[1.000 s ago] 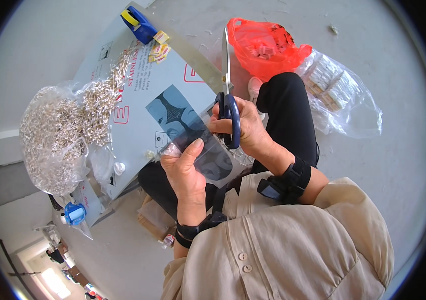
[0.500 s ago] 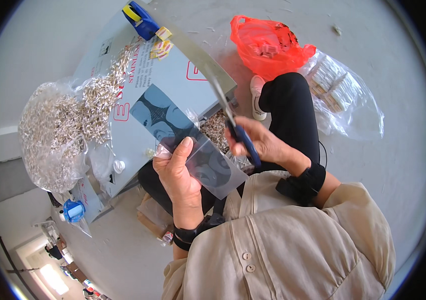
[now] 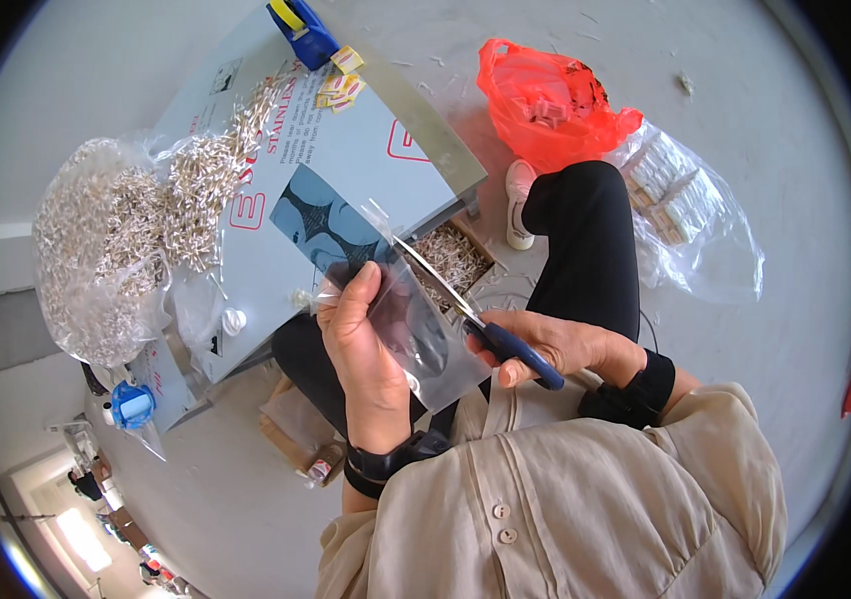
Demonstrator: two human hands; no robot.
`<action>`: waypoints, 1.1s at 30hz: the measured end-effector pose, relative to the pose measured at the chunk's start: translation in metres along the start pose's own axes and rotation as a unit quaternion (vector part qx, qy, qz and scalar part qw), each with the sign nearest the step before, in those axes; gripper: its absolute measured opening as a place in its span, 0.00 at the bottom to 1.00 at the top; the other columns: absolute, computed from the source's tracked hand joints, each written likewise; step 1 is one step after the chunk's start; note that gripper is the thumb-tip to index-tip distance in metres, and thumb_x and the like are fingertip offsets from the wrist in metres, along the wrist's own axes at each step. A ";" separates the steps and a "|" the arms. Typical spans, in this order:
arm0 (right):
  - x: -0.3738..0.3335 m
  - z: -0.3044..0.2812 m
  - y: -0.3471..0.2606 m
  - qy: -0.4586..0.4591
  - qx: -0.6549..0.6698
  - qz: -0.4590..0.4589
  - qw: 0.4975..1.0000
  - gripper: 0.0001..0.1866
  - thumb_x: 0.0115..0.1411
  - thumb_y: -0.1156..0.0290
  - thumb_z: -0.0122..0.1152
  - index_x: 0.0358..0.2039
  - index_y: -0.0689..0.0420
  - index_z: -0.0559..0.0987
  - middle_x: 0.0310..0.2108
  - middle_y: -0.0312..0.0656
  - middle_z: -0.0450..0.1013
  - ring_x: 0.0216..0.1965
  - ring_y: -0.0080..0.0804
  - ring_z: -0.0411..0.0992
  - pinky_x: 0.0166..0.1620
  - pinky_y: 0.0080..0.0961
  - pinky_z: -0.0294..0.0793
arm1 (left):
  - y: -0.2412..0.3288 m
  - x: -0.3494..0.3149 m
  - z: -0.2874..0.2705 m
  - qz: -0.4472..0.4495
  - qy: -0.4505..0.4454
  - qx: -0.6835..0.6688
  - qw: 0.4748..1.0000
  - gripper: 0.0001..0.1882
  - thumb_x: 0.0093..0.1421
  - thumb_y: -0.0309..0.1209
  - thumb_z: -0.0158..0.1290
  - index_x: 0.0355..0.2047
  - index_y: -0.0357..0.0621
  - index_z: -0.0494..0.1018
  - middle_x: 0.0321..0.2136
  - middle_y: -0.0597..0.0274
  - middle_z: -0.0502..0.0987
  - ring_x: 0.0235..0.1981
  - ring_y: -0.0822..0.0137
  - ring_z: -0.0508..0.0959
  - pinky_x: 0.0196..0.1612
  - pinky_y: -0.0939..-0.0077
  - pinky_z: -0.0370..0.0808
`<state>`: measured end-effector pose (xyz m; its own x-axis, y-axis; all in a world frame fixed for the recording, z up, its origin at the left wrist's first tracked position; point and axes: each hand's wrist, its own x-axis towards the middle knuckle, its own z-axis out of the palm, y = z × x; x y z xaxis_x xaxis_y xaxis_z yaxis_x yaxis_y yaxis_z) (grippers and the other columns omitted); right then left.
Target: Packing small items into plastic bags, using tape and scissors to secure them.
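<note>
My left hand [image 3: 361,344] pinches a clear plastic sleeve [image 3: 424,344] between thumb and fingers. A dark, see-through film strip [image 3: 324,232] with rounded shapes on it stretches from beneath that hand onto the board-like table; where film and sleeve meet is hard to tell. My right hand [image 3: 540,349] grips scissors [image 3: 511,351] by their dark blue handles. Their blades point up and left, with the tips beside the sleeve's right edge; whether they touch it I cannot tell. Below the blades stands a box of small cotton swabs [image 3: 450,262].
On the grey printed table [image 3: 356,150] are a loose swab heap [image 3: 201,195], a big clear bag of swabs [image 3: 101,250], a blue tape dispenser [image 3: 304,38] and small yellow packets [image 3: 339,92]. A red plastic bag [image 3: 550,110] and a clear bag of white packs [image 3: 680,205] lie on the floor.
The scissors have swung down and to the right, from upright above the sleeve to slanting beside its right edge. My left hand keeps hold of the sleeve, nearly in place.
</note>
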<state>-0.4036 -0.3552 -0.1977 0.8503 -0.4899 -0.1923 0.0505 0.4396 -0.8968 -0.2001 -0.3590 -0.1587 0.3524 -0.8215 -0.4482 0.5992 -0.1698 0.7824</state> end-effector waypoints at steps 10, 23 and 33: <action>-0.005 0.011 -0.006 0.029 -0.046 -0.051 0.997 0.33 0.54 0.41 0.57 0.37 0.64 0.69 0.28 0.42 0.66 0.33 0.31 0.65 0.38 0.27 0.65 | 0.000 -0.012 0.021 0.021 0.013 -0.008 1.000 0.09 0.52 0.19 0.53 0.35 0.41 0.75 0.31 0.66 0.77 0.29 0.74 0.76 0.36 0.80 0.75; -0.003 0.015 -0.004 0.094 -0.060 -0.077 0.991 0.31 0.58 0.42 0.51 0.36 0.64 0.70 0.28 0.44 0.65 0.32 0.33 0.64 0.37 0.29 0.65 | -0.006 -0.012 0.021 0.026 -0.035 0.034 0.998 0.10 0.51 0.19 0.54 0.35 0.42 0.74 0.30 0.65 0.76 0.28 0.73 0.76 0.32 0.78 0.76; -0.004 0.016 -0.008 0.095 -0.051 -0.059 0.992 0.32 0.57 0.41 0.51 0.37 0.64 0.71 0.29 0.44 0.66 0.33 0.34 0.65 0.38 0.29 0.66 | -0.009 -0.011 0.020 0.023 -0.043 0.019 0.999 0.10 0.52 0.18 0.53 0.35 0.40 0.74 0.31 0.64 0.76 0.28 0.73 0.76 0.32 0.78 0.76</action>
<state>-0.3984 -0.3447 -0.1829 0.7273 -0.6706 -0.1460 0.0828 0.2970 -0.9513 -0.2237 -0.3598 -0.1521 0.3154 -0.8719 -0.3746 0.5552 -0.1506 0.8180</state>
